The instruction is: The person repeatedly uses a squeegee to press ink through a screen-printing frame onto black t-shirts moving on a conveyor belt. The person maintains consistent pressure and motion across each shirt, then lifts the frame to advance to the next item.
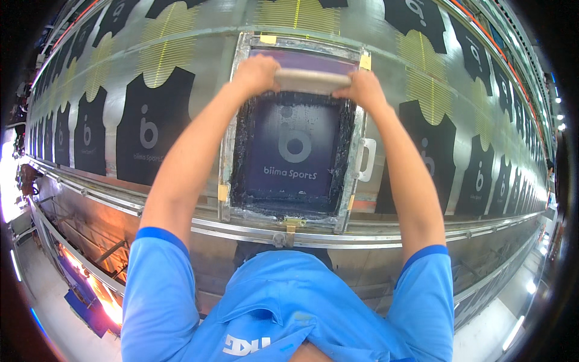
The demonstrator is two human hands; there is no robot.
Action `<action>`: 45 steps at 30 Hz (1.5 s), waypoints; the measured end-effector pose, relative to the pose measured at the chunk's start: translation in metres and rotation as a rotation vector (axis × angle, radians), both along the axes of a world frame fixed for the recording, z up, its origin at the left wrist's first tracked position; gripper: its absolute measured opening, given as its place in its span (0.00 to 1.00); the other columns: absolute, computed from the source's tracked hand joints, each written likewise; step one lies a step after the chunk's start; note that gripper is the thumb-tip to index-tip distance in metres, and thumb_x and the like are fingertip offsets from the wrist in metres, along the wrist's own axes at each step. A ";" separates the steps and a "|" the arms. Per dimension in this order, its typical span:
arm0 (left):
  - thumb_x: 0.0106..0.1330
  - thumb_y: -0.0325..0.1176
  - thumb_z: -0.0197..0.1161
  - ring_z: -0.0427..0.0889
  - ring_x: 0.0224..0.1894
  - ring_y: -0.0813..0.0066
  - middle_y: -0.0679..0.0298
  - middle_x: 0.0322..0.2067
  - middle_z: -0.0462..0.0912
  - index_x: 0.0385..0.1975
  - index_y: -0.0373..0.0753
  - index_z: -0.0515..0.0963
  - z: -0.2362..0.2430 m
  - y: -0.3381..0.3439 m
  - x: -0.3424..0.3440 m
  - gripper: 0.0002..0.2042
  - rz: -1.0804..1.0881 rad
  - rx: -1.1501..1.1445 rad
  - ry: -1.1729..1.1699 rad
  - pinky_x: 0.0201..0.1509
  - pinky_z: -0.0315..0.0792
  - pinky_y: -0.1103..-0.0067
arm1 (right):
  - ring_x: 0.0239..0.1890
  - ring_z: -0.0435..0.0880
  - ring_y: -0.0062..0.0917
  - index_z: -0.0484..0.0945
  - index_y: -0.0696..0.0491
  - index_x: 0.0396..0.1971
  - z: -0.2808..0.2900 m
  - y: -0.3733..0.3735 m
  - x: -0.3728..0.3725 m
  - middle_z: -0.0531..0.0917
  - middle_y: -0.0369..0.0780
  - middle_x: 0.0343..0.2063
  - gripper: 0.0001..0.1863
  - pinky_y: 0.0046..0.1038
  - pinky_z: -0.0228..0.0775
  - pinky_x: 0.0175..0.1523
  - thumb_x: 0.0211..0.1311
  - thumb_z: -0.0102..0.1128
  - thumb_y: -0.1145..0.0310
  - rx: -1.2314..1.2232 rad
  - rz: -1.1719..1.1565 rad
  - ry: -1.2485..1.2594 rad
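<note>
Both my arms stretch forward over a screen-printing frame [225, 163]. My left hand [256, 75] is wrapped round the left end of a pale squeegee [313, 77], and my right hand [363, 90] grips its right end. The squeegee lies crosswise at the far part of the screen, slightly blurred. Nearer to me, the dark mesh [294, 181] shows a round logo with lettering below it. Tape patches mark the frame's border, and a white handle [367, 160] is fixed to its right side. What lies under the screen is mostly hidden.
Dark printed garment panels [151, 130] lie in rows on a long table at both sides, with more panels [416, 18] along the far edge. A metal rail [338, 240] runs along the near edge. Something glows orange [99, 292] below at the lower left.
</note>
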State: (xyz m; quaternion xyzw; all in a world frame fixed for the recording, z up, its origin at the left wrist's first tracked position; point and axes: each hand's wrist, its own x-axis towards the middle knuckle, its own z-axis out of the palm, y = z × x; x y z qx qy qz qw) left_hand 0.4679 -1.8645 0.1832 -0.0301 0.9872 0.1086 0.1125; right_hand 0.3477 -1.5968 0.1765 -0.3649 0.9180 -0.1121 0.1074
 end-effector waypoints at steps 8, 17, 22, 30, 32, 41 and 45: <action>0.50 0.45 0.76 0.86 0.44 0.58 0.60 0.38 0.88 0.43 0.48 0.86 -0.010 -0.012 -0.042 0.20 0.050 0.025 -0.033 0.49 0.79 0.64 | 0.39 0.85 0.45 0.84 0.61 0.33 -0.016 -0.016 -0.039 0.85 0.51 0.31 0.30 0.40 0.77 0.47 0.41 0.79 0.49 0.061 -0.091 -0.074; 0.51 0.45 0.75 0.86 0.43 0.56 0.59 0.34 0.87 0.36 0.47 0.85 -0.013 0.036 0.074 0.15 -0.046 -0.034 -0.083 0.47 0.79 0.64 | 0.40 0.85 0.44 0.85 0.57 0.34 -0.010 0.034 0.089 0.85 0.48 0.31 0.25 0.42 0.76 0.48 0.43 0.79 0.52 0.053 -0.105 -0.138; 0.55 0.44 0.72 0.86 0.36 0.60 0.63 0.29 0.86 0.32 0.49 0.85 -0.021 0.081 0.193 0.10 -0.035 0.037 -0.025 0.41 0.77 0.64 | 0.39 0.83 0.41 0.84 0.54 0.29 -0.031 0.087 0.206 0.84 0.44 0.30 0.17 0.40 0.75 0.47 0.44 0.79 0.60 -0.114 -0.067 -0.061; 0.51 0.47 0.74 0.85 0.38 0.59 0.65 0.31 0.86 0.31 0.47 0.84 -0.010 0.100 0.278 0.14 -0.183 0.088 0.228 0.43 0.76 0.67 | 0.39 0.83 0.42 0.83 0.54 0.31 -0.026 0.111 0.287 0.84 0.43 0.30 0.17 0.40 0.75 0.46 0.41 0.79 0.64 -0.254 -0.047 -0.139; 0.50 0.52 0.73 0.85 0.37 0.57 0.62 0.29 0.85 0.32 0.45 0.83 -0.006 0.102 0.265 0.18 -0.142 0.095 0.317 0.42 0.76 0.65 | 0.42 0.84 0.45 0.81 0.55 0.35 -0.017 0.102 0.270 0.84 0.46 0.32 0.22 0.42 0.76 0.48 0.41 0.80 0.60 -0.238 -0.033 -0.165; 0.40 0.66 0.75 0.86 0.36 0.55 0.56 0.28 0.87 0.33 0.41 0.86 -0.036 0.091 0.216 0.33 -0.005 0.188 -0.287 0.44 0.78 0.66 | 0.37 0.88 0.39 0.84 0.64 0.39 -0.027 0.070 0.215 0.88 0.50 0.31 0.35 0.36 0.79 0.43 0.32 0.84 0.53 0.195 0.135 -0.590; 0.43 0.62 0.76 0.87 0.39 0.56 0.53 0.33 0.88 0.40 0.42 0.87 -0.025 0.067 0.174 0.31 -0.037 0.403 -0.437 0.47 0.77 0.66 | 0.38 0.88 0.30 0.81 0.61 0.49 -0.004 0.068 0.175 0.87 0.46 0.35 0.42 0.29 0.78 0.44 0.37 0.82 0.45 0.168 0.132 -0.797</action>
